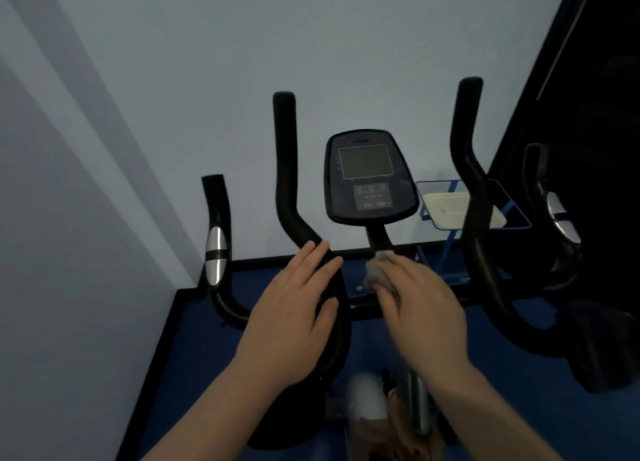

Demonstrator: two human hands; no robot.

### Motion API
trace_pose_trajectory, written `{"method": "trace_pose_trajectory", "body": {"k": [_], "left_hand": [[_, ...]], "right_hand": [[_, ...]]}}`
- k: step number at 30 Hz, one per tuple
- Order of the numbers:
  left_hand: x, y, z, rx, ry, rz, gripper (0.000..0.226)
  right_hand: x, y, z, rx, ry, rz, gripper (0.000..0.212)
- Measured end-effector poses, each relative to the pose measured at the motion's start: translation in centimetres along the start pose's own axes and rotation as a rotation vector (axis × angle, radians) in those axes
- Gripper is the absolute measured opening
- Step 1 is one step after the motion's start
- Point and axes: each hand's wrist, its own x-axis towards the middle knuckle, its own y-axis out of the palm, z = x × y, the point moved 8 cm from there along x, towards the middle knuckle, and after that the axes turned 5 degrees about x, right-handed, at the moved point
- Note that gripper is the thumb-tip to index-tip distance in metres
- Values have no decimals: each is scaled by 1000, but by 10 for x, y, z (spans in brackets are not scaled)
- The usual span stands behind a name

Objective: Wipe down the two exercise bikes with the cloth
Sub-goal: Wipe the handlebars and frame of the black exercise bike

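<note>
The exercise bike (332, 322) fills the middle of the view, standing on a blue floor (485, 408) against a pale wall (173, 62); its black tubular handlebars (285, 169) curve upward in pairs, smooth and matte, and the outer left bar carries an oval chrome grip sensor (215, 255). A second black handlebar set with another chrome sensor (562, 220) shows at the right edge, partly cut off in front of a dark panel. The console (370, 176) is a rounded black plastic shield on a short stem, with a grey rectangular screen above a block of small buttons; its markings are too blurred to read. Behind the right bar stands a blue-framed clear shelf (436, 197) holding a flat cream tray (450, 206). The left hand (294, 315) lies flat, fingers straight and together, resting on the bar near the centre. The right hand (422, 311) clutches a crumpled grey cloth (379, 270), pressing it at the foot of the console stem. Blurred objects lie low between the forearms, not identifiable.
</note>
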Motion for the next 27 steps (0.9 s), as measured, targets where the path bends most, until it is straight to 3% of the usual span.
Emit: {"method": "trace_pose_trajectory", "body": {"k": [2,4,6,9,11,13,17,19,23,27], "left_hand": [[0,-1,-1,-5,-5,6,53],[0,-3,-2,-4,-4,12,52],[-3,-6,-3,-22,-3,-5,51],[-12,-12,15,-176,-81,-14,49],[-20,-16,45,-347,-187,37,44],[-26,-24,71,-344,-199,73,40],[-36,-27,77,-35,63,156,42],[-39,-28,83,-15,123,141,41],[-41,-38,102,59,221,95,39],[-36,-47,128,77,157,45,49]], "right_hand": [[19,3,-7,50,76,75,9],[42,26,-19,62,246,298,18],[46,35,-16,-32,248,386,22],[4,15,21,-14,49,159,14],[-33,2,32,71,0,11,26],[-36,-2,29,47,-18,-73,34],[-16,7,36,39,169,-64,22],[-21,7,37,55,249,-76,20],[-18,-2,33,56,241,128,29],[7,-18,60,382,123,-34,32]]}}
